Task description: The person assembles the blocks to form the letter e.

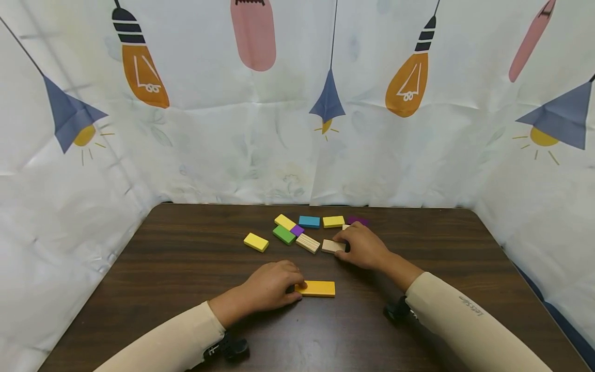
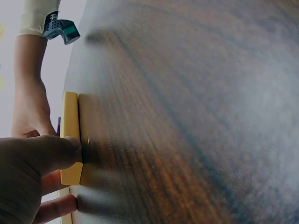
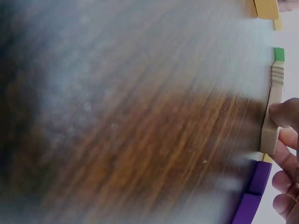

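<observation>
Near the front middle of the table, my left hand (image 1: 274,285) grips the left end of an orange-yellow wooden block (image 1: 319,289) lying on the tabletop. In the left wrist view the thumb presses the near face of this block (image 2: 70,114), and the fingers reach behind it. Farther back and to the right, my right hand (image 1: 364,247) pinches the right end of a plain wood block (image 1: 332,246). The right wrist view has the thumb on the side of that plain block (image 3: 270,137), with the other fingers partly hidden behind it.
Behind the hands lie a striped wood block (image 1: 308,243), a green block (image 1: 284,234), a blue block (image 1: 309,221), several yellow blocks (image 1: 256,242) and purple blocks (image 3: 247,207). A patterned white curtain (image 1: 288,155) hangs beyond the dark wooden table (image 1: 195,248).
</observation>
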Tool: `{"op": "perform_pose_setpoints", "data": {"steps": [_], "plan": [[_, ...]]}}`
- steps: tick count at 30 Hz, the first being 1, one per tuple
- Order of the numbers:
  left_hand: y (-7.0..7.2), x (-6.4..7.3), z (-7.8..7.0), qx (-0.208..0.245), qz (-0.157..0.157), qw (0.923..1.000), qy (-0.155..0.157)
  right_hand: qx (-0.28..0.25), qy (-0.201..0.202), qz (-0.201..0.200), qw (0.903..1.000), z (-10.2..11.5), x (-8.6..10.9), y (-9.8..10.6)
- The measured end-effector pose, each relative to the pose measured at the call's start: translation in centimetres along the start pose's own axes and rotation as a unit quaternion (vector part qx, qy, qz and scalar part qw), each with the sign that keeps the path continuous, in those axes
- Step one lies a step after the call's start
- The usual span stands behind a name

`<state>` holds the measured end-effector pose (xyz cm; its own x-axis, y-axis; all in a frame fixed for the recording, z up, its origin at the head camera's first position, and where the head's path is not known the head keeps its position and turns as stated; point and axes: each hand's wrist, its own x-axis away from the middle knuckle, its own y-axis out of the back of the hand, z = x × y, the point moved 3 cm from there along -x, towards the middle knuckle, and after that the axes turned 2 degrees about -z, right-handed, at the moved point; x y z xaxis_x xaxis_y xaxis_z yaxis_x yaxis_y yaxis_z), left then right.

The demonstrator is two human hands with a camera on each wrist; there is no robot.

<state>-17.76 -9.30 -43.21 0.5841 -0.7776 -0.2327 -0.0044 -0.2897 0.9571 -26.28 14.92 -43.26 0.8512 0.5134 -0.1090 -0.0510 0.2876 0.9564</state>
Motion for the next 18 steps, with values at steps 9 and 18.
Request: {"op": "perform_pose_setpoints", "data": {"steps": [9, 18], "plan": [[-0.1, 0.0, 0.0, -0.008, -0.003, 1.0000, 0.000, -0.003, 0.012, -0.018, 0.9998, -0.2, 0.7, 0.6], [0.0, 0.0, 0.0, -0.012, -0.010, 0.9999, -0.004, -0.014, 0.027, -0.047, 0.9985, -0.8, 2.6, 1.9]]}}
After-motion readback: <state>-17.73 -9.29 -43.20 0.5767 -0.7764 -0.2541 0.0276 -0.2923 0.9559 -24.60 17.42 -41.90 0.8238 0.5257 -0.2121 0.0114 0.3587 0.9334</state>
